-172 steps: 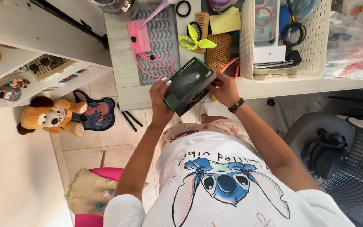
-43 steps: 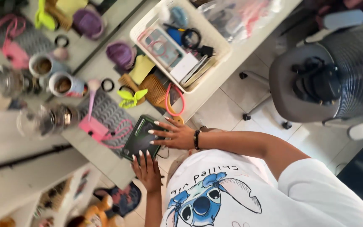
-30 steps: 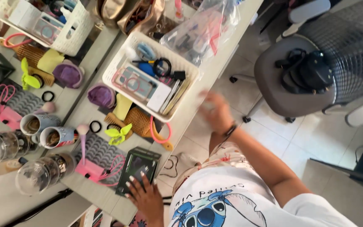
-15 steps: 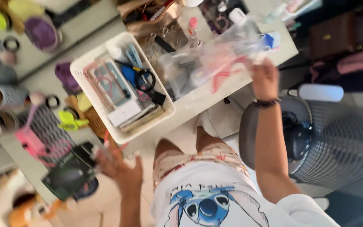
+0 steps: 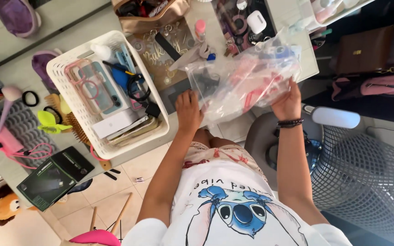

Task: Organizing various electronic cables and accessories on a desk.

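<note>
Both hands grip a clear plastic bag (image 5: 247,82) over the far right part of the table (image 5: 46,27). The left hand (image 5: 189,107) clasps the bag's near left edge, fingers curled over the plastic, while the right hand (image 5: 289,101) pinches its near right corner; a dark beaded bracelet (image 5: 290,123) sits on that wrist. The bag is crumpled and see-through, with pink and dark items showing inside, too blurred to tell apart.

Just left of the left hand stands a white perforated basket (image 5: 64,68), filled with clear phone cases (image 5: 94,86), a black coiled cable (image 5: 135,89) and a white flat box (image 5: 115,124). Beyond the bag, on the far side, lie a gold pouch (image 5: 153,11), a small pink-capped bottle (image 5: 200,29) and a white earbud case (image 5: 256,21). At the near left edge of the table a dark green box (image 5: 46,183) overhangs the edge, well apart from both hands. Near it lie a pink pouch with a cord (image 5: 5,141), a grey ribbed mat (image 5: 23,123), a yellow-green hair tie (image 5: 51,123) and a wooden brush (image 5: 76,128). A plush toy (image 5: 3,207) lies on the tiled floor (image 5: 110,182) at the near left. On the right stands a grey mesh chair (image 5: 365,182).
</note>
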